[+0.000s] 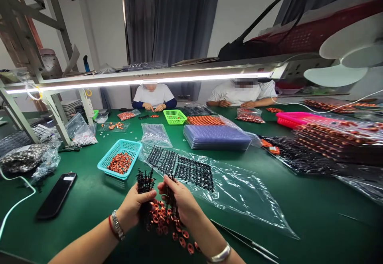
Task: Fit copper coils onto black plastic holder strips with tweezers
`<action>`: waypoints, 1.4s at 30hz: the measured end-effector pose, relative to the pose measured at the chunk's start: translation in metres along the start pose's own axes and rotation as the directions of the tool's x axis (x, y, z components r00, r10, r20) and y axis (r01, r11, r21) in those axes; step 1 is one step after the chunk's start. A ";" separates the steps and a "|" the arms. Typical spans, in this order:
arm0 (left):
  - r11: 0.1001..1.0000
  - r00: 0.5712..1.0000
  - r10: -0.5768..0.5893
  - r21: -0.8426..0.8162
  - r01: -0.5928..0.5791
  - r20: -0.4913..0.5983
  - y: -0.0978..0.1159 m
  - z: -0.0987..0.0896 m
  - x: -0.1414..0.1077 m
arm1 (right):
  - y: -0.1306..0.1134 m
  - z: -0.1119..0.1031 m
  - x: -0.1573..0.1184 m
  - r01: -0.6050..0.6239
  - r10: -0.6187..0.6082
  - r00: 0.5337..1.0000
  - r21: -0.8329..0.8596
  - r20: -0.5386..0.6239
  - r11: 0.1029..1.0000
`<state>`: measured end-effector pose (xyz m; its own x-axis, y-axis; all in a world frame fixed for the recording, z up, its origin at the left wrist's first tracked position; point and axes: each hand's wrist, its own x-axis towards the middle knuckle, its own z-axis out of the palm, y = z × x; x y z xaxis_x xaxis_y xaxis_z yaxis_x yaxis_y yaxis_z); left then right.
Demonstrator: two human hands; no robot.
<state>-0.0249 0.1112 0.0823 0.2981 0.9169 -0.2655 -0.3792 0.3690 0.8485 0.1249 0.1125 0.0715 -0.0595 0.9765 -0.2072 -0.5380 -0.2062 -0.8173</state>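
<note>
My left hand [134, 204] is wrapped round an upright bundle of thin black plastic strips [145, 180] with short side prongs. Close beside it, my right hand [182, 200] grips a second bunch of black plastic strips [171, 202], partly hidden by the fingers. Small orange ring-like parts [158, 214] lie on the green table under and between both hands. Beyond the hands, a black gridded sheet of parts [182, 166] rests on a clear plastic bag [242, 192]. A light-blue basket [103, 166] holding more orange parts stands past my left hand.
A black phone [56, 196] lies at left, tweezers [245, 242] at lower right. Stacked clear trays [217, 137] and a green basket [174, 117] stand farther back. Loaded trays [335, 144] fill the right side. Two people [154, 95] sit across the table [89, 200], below a lit shelf.
</note>
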 end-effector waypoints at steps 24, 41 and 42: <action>0.997 0.997 -0.063 -0.037 0.062 -0.047 -0.002 -0.001 0.002 | 0.003 0.008 -0.003 0.051 -0.046 0.997 -0.089 0.053 0.995; 0.997 0.998 -0.051 -0.062 0.048 -0.044 0.000 -0.004 0.006 | 0.000 0.001 0.000 0.174 -0.180 0.983 -0.140 -0.035 0.975; 0.997 0.999 -0.047 -0.058 0.046 -0.022 0.001 -0.004 0.005 | 0.000 0.000 0.001 0.160 -0.166 0.986 -0.145 -0.031 0.976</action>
<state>-0.0275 0.1164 0.0798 0.2967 0.9014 -0.3153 -0.4157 0.4191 0.8072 0.1245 0.1133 0.0717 0.0564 0.9948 -0.0848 -0.4126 -0.0541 -0.9093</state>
